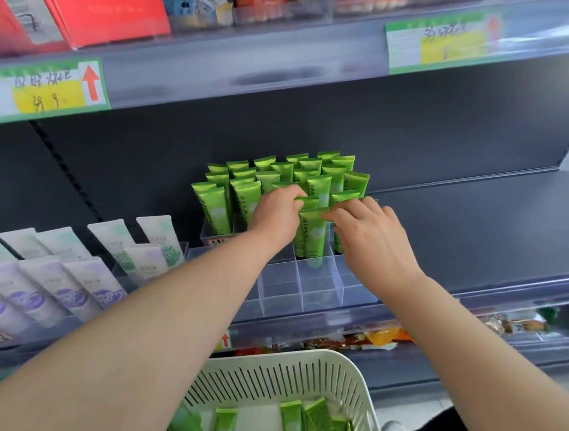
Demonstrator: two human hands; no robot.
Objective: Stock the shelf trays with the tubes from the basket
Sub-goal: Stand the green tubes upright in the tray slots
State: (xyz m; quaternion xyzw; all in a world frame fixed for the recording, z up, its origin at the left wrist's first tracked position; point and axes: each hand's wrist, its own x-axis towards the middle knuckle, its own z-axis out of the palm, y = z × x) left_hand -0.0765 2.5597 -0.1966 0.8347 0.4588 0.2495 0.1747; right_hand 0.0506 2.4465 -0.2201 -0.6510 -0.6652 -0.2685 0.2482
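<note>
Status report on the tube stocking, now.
Left hand and right hand pinching green tubes by their tops, upright in clear tray. Front cells empty. Spare tubes left in basket. Nothing blocking.

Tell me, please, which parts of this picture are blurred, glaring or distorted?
Head view: motion blur smears the red box and the labels up top; the tubes, left hand and right hand are fairly sharp; the wide lens bows the shelf lines; a pale sheen lies along the clear shelf strip.
</note>
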